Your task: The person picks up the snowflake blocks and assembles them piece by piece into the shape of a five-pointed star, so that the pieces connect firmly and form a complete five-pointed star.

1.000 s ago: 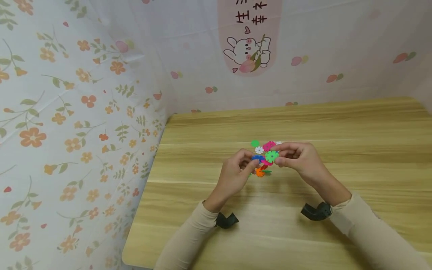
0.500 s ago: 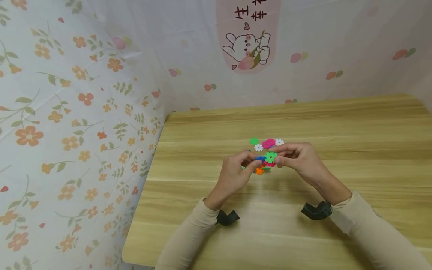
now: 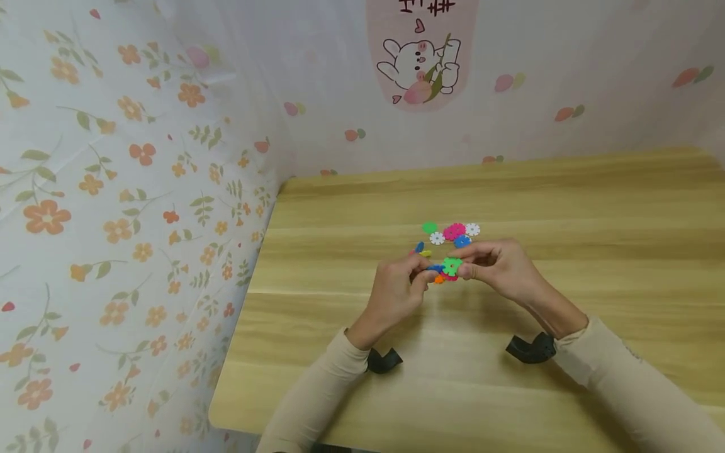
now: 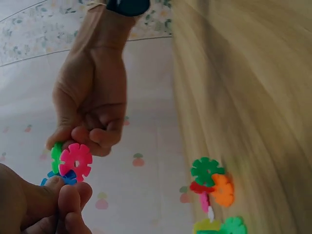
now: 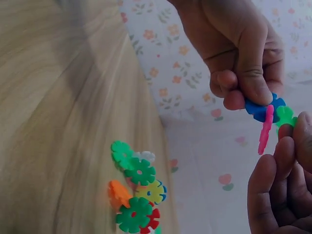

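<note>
My left hand (image 3: 393, 299) pinches a blue notched plastic disc (image 5: 258, 109), a snowflake building piece, between thumb and fingers. A pink notched disc (image 4: 77, 162) is attached to the blue one and stands crosswise to it. My right hand (image 3: 510, 277) pinches a bright green notched disc (image 3: 451, 267) by its edge. The green disc meets the blue and pink ones; whether its slot is engaged cannot be told. Both hands hold these pieces above the table, fingertips close together.
Loose notched discs lie beyond and beneath the hands on the wooden table (image 3: 340, 233), among them a white disc (image 3: 437, 238), a pink disc (image 3: 455, 231) and an orange disc (image 4: 223, 190). Patterned cloth (image 3: 238, 126) hangs behind and left of the table.
The head view has tilted down slightly, so the table sits higher. My right hand's green disc has shifted a little left toward the blue one. Both hands keep their grip.
</note>
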A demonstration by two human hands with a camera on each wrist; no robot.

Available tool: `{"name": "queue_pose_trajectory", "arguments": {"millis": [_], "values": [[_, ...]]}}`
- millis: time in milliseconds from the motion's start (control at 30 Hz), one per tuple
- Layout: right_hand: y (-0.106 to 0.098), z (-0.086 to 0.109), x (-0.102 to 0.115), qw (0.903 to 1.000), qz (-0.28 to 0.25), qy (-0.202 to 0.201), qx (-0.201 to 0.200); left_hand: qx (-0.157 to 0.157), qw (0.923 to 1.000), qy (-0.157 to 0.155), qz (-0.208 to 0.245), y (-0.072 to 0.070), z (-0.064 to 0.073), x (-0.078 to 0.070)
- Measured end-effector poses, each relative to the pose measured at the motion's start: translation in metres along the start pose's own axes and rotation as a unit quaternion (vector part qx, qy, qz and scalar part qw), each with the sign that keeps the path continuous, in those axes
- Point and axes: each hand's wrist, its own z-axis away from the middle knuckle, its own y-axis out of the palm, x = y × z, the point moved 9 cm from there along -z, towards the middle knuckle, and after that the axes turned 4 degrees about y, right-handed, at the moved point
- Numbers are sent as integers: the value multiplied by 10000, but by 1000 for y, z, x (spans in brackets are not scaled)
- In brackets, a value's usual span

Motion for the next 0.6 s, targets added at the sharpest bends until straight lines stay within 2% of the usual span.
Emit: {"name": "queue_pose_trajectory", "arguments": {"millis": [133, 200, 267, 367, 433, 533, 600], "values": [[1, 2, -1, 9998, 147, 113, 31, -133, 9999, -12, -36, 8, 4, 2], [0, 3, -3, 9991, 291, 286, 76, -157, 9989, -308, 305, 16, 7, 9], [-3, 1, -7, 9975, 482, 513, 116, -184, 9938, -779, 775, 27, 11, 22], [-15, -6, -14, 9956, 630, 695, -7, -202, 9745, -1607, 1553, 43, 14, 41], [-28, -11, -19, 9954, 517, 740, -310, -203, 9596, -2057, 1911, 51, 14, 51], [-48, -13, -29, 9938, 128, 756, -801, -102, 9410, -2502, 2278, 61, 9, 59], [-56, -13, -39, 9915, -123, 852, -980, 36, 9362, -2682, 2271, 67, 6, 63]]}}
